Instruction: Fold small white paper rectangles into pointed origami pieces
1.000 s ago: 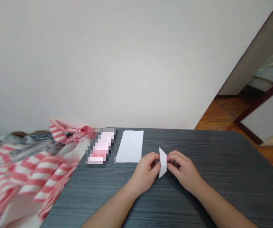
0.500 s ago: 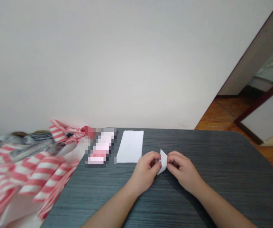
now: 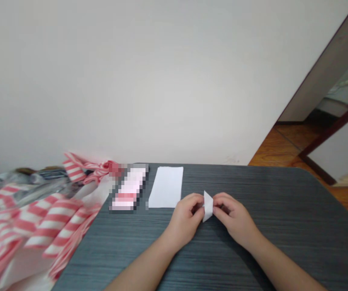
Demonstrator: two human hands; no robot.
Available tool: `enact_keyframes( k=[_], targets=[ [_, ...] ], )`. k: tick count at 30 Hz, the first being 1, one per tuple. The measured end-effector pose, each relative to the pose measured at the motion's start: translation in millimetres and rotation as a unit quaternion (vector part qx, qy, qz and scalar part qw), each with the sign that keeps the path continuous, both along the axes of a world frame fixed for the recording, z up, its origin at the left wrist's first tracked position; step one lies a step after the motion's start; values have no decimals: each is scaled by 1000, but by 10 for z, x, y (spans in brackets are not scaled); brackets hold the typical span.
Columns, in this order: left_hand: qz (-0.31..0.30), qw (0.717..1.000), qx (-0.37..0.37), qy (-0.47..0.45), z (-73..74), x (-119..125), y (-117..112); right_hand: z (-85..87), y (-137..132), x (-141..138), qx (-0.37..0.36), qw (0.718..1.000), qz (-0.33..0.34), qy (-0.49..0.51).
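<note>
A small piece of folded white paper [image 3: 208,207] is held between my two hands, just above the dark table. My left hand [image 3: 187,216] pinches its left side between thumb and fingers. From the other side, the thumb and fingers of my right hand [image 3: 234,216] pinch its right edge. The paper has pointed ends at top and bottom, and the fingertips behind it are partly hidden. Flat on the table, beyond my left hand, lies a stack of white paper sheets [image 3: 166,187].
The dark wood-grain table [image 3: 283,210] reaches to the white wall [image 3: 174,81]. Left of the paper stack is a blurred-out, pixelated flat object [image 3: 130,188]. Red-and-white striped cloth [image 3: 55,218] is heaped beside the table's left edge. Wooden floor [image 3: 271,147] shows at the right.
The folded paper has turned slightly between my fingers, its lower tip shifting a little to the right. Both hands stay in nearly the same place.
</note>
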State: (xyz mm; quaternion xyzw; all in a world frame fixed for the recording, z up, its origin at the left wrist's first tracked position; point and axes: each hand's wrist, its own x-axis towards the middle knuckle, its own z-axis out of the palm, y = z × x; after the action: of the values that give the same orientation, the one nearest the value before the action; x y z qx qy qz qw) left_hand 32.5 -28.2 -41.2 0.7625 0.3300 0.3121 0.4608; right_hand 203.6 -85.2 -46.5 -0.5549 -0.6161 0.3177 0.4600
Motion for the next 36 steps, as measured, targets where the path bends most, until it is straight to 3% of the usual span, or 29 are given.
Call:
enact_keyframes(
  k=[21,27,30,36],
  targets=[
    [8,999,21,23,22,-5,1,15,1,-13,-9,1000,-3,3],
    [12,999,1,30,-22,-19,30,2,-2,70,-2,999,-42,18],
    [-7,1000,5,26,-2,-23,28,-21,5,110,5,998,-50,35],
    [-79,997,14,9,87,-27,9,-11,16,131,48,999,-1,5]
  ],
)
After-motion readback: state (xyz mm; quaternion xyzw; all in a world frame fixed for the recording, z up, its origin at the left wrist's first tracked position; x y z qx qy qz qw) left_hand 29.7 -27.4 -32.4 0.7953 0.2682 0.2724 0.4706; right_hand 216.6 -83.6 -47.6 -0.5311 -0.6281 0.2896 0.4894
